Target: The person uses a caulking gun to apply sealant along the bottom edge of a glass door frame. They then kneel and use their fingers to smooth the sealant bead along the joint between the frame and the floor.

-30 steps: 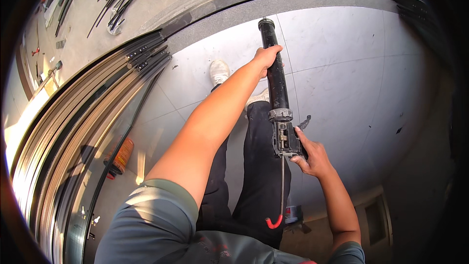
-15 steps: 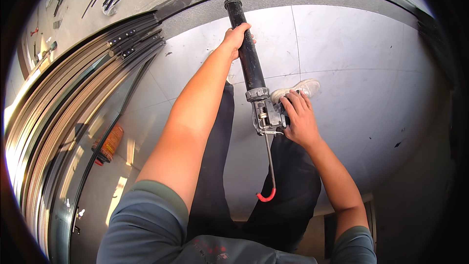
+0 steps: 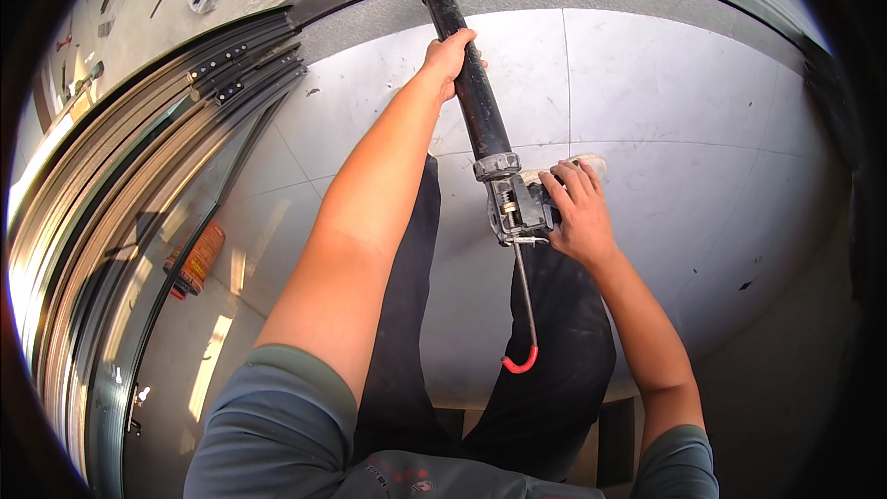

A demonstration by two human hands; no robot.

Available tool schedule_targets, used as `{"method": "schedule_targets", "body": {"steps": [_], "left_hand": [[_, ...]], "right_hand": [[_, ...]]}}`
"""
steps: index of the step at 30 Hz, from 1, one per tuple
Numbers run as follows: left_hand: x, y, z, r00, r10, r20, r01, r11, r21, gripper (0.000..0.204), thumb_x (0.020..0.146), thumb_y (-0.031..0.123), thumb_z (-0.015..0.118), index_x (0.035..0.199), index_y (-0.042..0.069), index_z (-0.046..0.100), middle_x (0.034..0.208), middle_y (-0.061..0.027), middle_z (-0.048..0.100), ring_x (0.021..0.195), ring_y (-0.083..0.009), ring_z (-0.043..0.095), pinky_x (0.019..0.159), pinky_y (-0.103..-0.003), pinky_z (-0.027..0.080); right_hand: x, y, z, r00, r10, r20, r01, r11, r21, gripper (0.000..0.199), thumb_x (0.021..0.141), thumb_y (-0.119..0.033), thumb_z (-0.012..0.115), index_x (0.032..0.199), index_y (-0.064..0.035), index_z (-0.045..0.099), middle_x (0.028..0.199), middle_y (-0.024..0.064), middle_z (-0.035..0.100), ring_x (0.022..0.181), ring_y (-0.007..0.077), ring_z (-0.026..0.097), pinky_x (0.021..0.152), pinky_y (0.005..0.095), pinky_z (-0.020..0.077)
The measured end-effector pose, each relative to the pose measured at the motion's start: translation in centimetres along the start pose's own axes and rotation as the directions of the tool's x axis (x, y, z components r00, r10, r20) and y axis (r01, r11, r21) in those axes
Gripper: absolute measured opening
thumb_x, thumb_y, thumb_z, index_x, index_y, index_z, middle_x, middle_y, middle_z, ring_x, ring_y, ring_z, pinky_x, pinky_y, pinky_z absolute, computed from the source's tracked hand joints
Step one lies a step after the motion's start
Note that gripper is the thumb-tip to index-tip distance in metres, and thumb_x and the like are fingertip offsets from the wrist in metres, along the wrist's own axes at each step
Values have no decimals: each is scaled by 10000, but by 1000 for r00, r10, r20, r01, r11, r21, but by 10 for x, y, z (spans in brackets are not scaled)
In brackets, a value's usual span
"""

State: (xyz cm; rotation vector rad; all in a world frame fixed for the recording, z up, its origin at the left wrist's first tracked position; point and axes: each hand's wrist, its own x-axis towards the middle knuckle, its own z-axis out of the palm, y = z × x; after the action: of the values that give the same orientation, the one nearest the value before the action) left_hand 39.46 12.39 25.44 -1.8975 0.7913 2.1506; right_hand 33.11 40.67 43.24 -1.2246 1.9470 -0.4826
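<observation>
Black caulking gun (image 3: 490, 140) slants out ahead of the body over the pale floor (image 3: 665, 83), nose end farthest away, red-hooked rod (image 3: 525, 296) reaching back above the right trouser leg (image 3: 564, 342). Left hand (image 3: 447, 57) closed round the barrel (image 3: 474, 92), thumb across the top, probably to bear the long tube's weight; right hand (image 3: 582, 222), fingers bent, at the grip housing (image 3: 530, 207), likely steadying the rear, though cannot tell whether it squeezes

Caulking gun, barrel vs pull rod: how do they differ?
Barrel is thick and black; rod is thin and metallic. The left hand grips the barrel; no hand holds the rod. The barrel is straight; the rod ends in a red hook. Both belong to one gun.
</observation>
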Motion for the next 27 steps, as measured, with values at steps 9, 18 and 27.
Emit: {"method": "schedule_targets", "body": {"steps": [9,18,27], "left_hand": [[10,-7,15,1000,6,-1,-6,999,-46,376,937,284,669,1125,-15,539,873,-136,654,739,-276,707,655,-450,611],[15,-14,43,999,17,-27,-19,996,-82,394,946,282,667,1150,-26,529,871,-127,650,747,-275,707,654,-445,609],[15,-18,77,998,15,-63,-19,998,-63,374,948,272,664,1129,-28,534,852,-132,650,718,-270,703,636,-445,607]], "right_hand": [[5,33,-11,995,-67,-74,60,994,-91,599,576,-55,750,1161,-84,626,1070,93,597,1058,304,602,1131,515,404],[0,61,-30,990,-105,-91,90,984,-156,529,605,-31,739,1121,-95,638,1012,74,602,969,292,598,1054,500,454],[-15,87,-41,991,-101,-91,85,984,-158,578,576,-24,749,1140,-93,641,1022,88,596,973,306,591,1040,502,451]]}}
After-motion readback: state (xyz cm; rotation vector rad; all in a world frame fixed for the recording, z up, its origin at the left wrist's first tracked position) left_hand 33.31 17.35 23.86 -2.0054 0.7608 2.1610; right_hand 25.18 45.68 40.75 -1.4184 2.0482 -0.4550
